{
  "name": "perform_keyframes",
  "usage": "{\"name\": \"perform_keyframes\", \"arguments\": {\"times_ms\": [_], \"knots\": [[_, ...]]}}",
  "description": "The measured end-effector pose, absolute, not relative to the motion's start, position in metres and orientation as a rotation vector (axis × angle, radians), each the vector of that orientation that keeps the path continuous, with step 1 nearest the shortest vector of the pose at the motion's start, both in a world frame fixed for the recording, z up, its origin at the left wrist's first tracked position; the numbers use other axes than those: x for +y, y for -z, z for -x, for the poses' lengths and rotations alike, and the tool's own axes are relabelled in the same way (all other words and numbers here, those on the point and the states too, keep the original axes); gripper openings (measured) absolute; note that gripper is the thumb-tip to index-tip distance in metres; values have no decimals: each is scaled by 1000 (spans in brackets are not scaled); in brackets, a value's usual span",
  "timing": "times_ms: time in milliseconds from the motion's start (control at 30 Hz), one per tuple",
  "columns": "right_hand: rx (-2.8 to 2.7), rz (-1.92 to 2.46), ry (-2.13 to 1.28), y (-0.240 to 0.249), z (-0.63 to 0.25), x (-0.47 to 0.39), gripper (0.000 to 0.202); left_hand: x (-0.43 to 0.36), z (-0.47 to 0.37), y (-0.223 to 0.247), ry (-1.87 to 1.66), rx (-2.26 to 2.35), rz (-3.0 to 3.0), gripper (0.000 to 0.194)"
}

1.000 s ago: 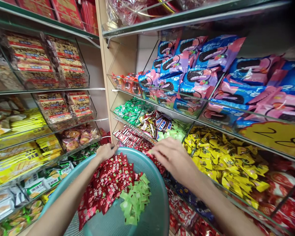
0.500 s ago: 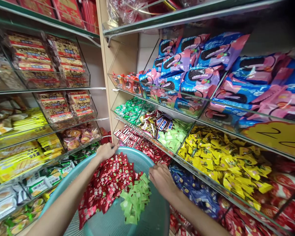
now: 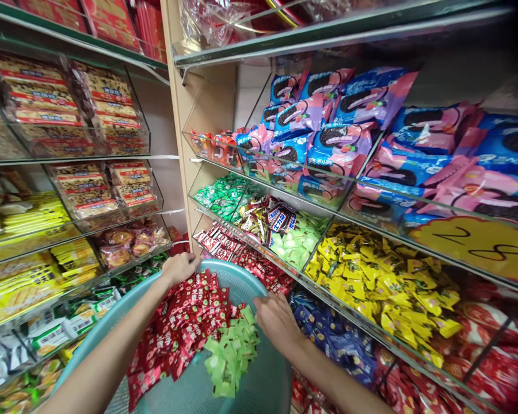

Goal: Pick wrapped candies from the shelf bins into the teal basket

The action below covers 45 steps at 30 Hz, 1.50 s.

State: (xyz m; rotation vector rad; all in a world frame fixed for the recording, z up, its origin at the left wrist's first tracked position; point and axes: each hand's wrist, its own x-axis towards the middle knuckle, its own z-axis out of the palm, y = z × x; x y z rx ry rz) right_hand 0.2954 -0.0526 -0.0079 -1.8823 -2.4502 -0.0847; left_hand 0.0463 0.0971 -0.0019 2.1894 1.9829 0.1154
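A large teal plastic basket with mesh walls is tilted in front of me. My left hand is closed over its far left rim. On the right side my right hand grips the rim, fingers curled over the edge. Inside lie a heap of red-wrapped candies and, beside it to the right, a smaller pile of light green candies. The basket's lower part runs out of the picture.
Glass-fronted shelves stand on both sides. At right are blue and pink cookie packs, yellow-wrapped candies, dark blue candies and a yellow price sign. At left are bagged nut bars and yellow packs. A wooden post divides them.
The view has shifted slightly, so the shelves appear a little further left. Both hands keep their hold on the basket rim, and the candies lie much as before.
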Motion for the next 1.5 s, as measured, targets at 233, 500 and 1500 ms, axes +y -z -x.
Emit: {"name": "perform_keyframes", "arguments": {"times_ms": [233, 500, 1500], "knots": [[-2426, 1866, 133, -7, -293, -55, 16, 97, -46, -2, -121, 1979, -2175, 63], [-2298, 1620, 320, -125, -320, -54, 23, 93, -50, -7, -117, 1980, -2176, 63], [-1990, 1533, 738, -142, -344, -48, 21, 92, -43, 1, -116, 1979, -2176, 64]]}}
